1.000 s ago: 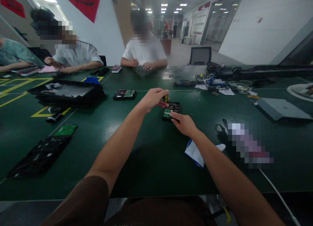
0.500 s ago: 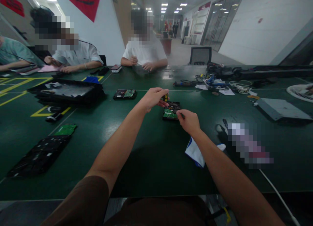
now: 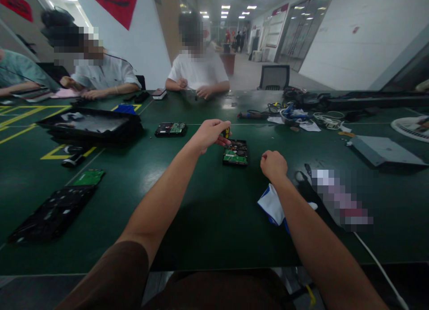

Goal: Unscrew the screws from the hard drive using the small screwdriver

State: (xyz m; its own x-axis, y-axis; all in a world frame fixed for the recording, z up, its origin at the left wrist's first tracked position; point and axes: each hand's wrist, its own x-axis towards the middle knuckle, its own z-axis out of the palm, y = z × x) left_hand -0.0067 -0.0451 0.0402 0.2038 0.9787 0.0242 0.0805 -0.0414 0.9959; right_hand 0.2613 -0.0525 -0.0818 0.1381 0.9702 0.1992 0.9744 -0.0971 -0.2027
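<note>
My left hand (image 3: 211,135) is closed around a short yellow-and-black screwdriver (image 3: 227,132), held roughly upright over the upper left of a hard drive (image 3: 236,155). The drive lies on the green table with its circuit board facing up; the tool's tip is hidden by my fingers. To the right of the drive, apart from it, is my right hand (image 3: 274,166), its fingers curled together. Whatever they may pinch is too small or hidden to make out. A white and blue cloth piece (image 3: 272,206) lies beneath and left of my right forearm.
Another hard drive (image 3: 170,129) lies farther left, near a black tray (image 3: 95,122). Black parts with a green board (image 3: 55,209) are at lower left. Rightward are a grey metal box (image 3: 389,150) and tangled cables (image 3: 295,113). A person (image 3: 199,75) sits opposite.
My right hand has moved off the drive's right edge, to the right, uncovering the board there. The cloth has shifted slightly right. My left hand stays over the drive with the screwdriver.
</note>
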